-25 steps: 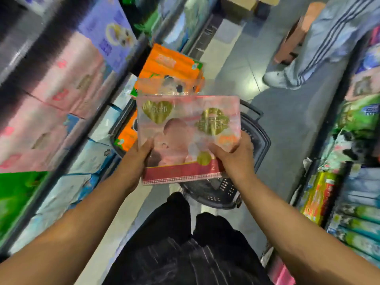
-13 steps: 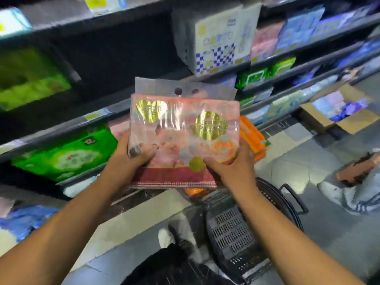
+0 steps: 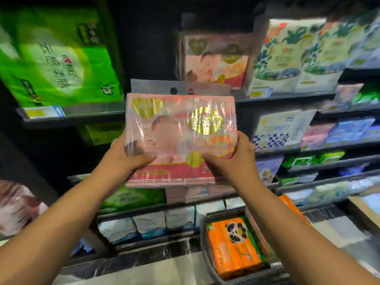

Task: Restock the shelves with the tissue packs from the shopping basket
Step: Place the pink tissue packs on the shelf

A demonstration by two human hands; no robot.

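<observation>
Pink tissue pack (image 3: 181,138) in the grip of left hand (image 3: 125,159) and right hand (image 3: 234,161), shelves (image 3: 82,117) behind blurred.

The single head-worn camera faces the shelves (image 3: 86,113) from close in front, tilted slightly down toward their lower tiers.

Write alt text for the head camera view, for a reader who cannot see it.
The left hand and right hand grip a pink tissue pack by its lower sides, held up before store shelves where a matching pink pack stands. A shopping basket holding an orange panda pack sits at lower right.
</observation>
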